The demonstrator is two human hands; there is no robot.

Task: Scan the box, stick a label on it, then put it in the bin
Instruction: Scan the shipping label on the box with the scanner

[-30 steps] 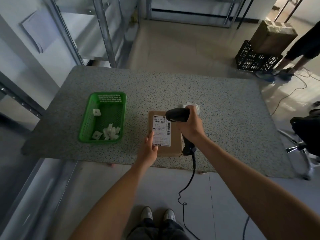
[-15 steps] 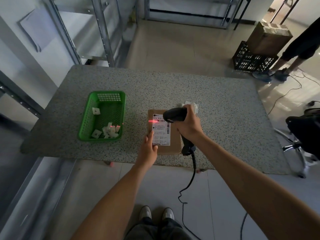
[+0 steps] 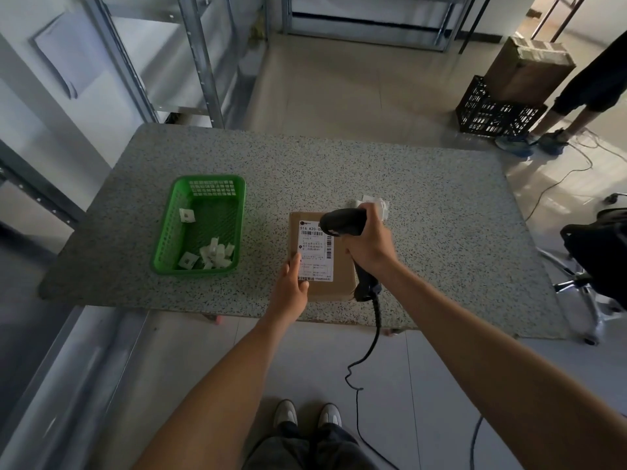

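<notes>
A brown box [image 3: 320,259] is lying flat near the front edge of the speckled surface [image 3: 424,198], its white shipping label [image 3: 315,254] facing up. The left hand [image 3: 291,290] is resting open on the box's near-left corner — fingers spread flat, steadying it. The right hand [image 3: 371,245] is gripping a black corded scanner [image 3: 342,222], its head hovering over the label. A green basket [image 3: 200,225] is sitting to the left, well apart.

The box's [image 3: 339,283] white label [image 3: 315,252] reads "516 K20-0", the rest illegible.
</notes>
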